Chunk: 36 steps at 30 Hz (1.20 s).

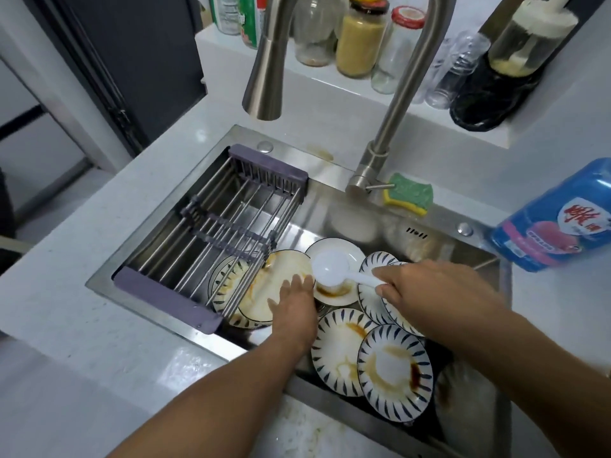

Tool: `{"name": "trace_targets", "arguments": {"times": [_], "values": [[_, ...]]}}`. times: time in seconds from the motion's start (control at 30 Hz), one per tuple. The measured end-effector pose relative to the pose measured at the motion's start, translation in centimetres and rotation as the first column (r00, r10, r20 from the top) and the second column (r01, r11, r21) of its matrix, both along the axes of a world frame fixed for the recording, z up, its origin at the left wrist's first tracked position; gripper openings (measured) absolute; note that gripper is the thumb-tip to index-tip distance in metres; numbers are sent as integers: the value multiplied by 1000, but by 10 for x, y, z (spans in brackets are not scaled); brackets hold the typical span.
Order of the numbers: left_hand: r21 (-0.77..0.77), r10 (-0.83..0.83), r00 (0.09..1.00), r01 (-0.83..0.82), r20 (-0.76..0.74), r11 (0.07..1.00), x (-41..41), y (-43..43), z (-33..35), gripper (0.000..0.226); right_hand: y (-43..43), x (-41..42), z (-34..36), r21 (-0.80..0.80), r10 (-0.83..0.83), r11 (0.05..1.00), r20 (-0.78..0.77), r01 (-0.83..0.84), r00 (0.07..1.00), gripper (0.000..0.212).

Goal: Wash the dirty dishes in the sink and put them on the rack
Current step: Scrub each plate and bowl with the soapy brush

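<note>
Right hand (426,289): fingers (388,276) clenched round the white spoon (331,268) handle, with the spoon's bowl over the small dish (334,293) mid-sink (347,209). Left hand (294,302): fingers straight, grasping nothing, flat on the large stained plate (261,292), which lies partly under the rack (211,233). Striped plates (393,365) lie near both hands.

Right hand (426,285) grips white spoon (334,269); left hand (294,302) over dirty plate (264,292).

My right hand (426,285) hides the handle end of the white spoon (330,269). The rack (211,236) covers much of a striped plate (228,276) at the left side of the sink (155,200). The blue bottle (558,219) is cut off by the right edge.
</note>
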<state>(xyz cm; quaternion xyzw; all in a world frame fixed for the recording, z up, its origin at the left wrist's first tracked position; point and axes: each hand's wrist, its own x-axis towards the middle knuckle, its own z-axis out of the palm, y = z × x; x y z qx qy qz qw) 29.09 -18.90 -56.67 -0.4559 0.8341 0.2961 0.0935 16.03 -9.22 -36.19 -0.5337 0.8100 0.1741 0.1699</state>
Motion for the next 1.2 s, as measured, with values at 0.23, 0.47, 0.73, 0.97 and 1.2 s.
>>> {"name": "trace_targets", "arguments": {"times": [0.23,0.47,0.73,0.97,1.2], "values": [[-15,74,990,-73,118,997,-6,-13,-28,86,-28,-3,-21,-20,34,999,18,-34,999,34],[37,212,960,-223,182,974,-15,-24,-45,93,-32,-10,-46,-95,77,993,24,-75,997,29],[109,280,936,-308,215,945,-24,-29,-57,94,-23,-16,-62,-124,140,983,1,-139,990,28],[115,218,940,-254,262,960,-16,-28,-71,82,-8,-41,-67,-124,-48,991,5,48,999,31],[-227,-12,991,42,130,973,-30,-20,-51,80,9,-71,-70,-148,-307,938,72,314,949,30]]}}
